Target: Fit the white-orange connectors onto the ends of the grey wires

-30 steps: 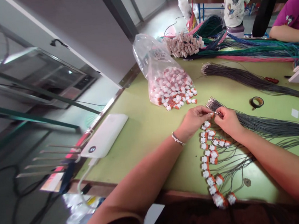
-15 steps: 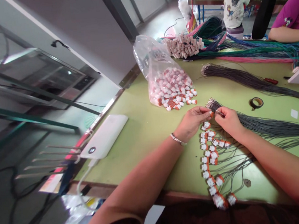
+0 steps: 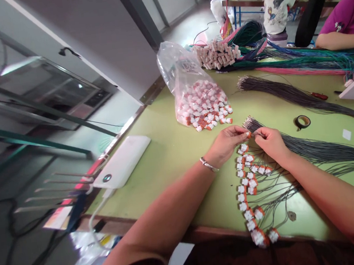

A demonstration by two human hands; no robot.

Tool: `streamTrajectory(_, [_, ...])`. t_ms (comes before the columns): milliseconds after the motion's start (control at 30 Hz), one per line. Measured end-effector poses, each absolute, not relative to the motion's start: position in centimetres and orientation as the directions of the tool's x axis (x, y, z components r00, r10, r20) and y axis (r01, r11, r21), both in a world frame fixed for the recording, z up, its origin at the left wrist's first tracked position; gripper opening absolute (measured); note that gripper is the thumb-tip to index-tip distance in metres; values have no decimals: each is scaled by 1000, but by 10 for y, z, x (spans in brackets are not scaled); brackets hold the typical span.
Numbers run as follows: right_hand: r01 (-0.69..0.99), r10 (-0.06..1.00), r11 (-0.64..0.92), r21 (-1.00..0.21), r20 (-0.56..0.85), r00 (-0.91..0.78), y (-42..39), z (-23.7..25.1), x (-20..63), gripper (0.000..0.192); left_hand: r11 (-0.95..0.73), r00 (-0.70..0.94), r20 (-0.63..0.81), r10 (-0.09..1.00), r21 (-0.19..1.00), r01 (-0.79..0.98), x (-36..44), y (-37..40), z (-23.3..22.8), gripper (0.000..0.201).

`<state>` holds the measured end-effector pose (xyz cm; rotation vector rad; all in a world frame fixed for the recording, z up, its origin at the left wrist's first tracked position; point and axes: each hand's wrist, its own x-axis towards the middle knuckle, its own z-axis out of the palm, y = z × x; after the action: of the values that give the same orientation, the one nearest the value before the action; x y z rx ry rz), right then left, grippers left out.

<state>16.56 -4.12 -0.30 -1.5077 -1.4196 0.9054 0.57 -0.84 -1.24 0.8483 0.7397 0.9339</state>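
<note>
Between the thumb and fingers of my left hand (image 3: 228, 143) is a small orange-and-white connector (image 3: 248, 134). Just to its right, my right hand (image 3: 269, 141) pinches a thin dark wire (image 3: 259, 134), its end pointing at the connector. Whether the wire touches the connector I cannot tell. Behind both hands lies a bundle of dark grey wires (image 3: 311, 145) with bare metal terminals (image 3: 250, 122) at its left end. Below my hands, a column of connectors (image 3: 242, 197) with wires attached runs down to the table's front edge.
A clear plastic bag (image 3: 187, 81) spills loose connectors (image 3: 212, 118) onto the green table (image 3: 174, 166). A second wire bundle (image 3: 286, 91), a tape roll (image 3: 302, 122) and coloured cables (image 3: 311, 60) lie beyond. A white power bank (image 3: 123, 161) sits left. A person's arm (image 3: 338, 41) rests far right.
My right hand's fingers have shifted slightly, with the wire end close to the connector. My left hand stays nearly in place, and the whole view has slid slightly left.
</note>
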Motion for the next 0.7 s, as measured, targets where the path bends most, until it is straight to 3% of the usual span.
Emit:
streamTrajectory(233, [289,990,-53,-956,-13,138,-39,3,167,12,363,414,-190,890,844,-394,4,-6,-13,28])
streamTrajectory(467, [338,990,-71,-938,-25,140,-40,4,164,13,178,427,-8,904,916,-360,9,-9,-16,21])
streamTrajectory(700, [377,992,-46,-925,3,129,-39,-2,164,16,161,416,-8,909,929,-334,13,-11,-18,19])
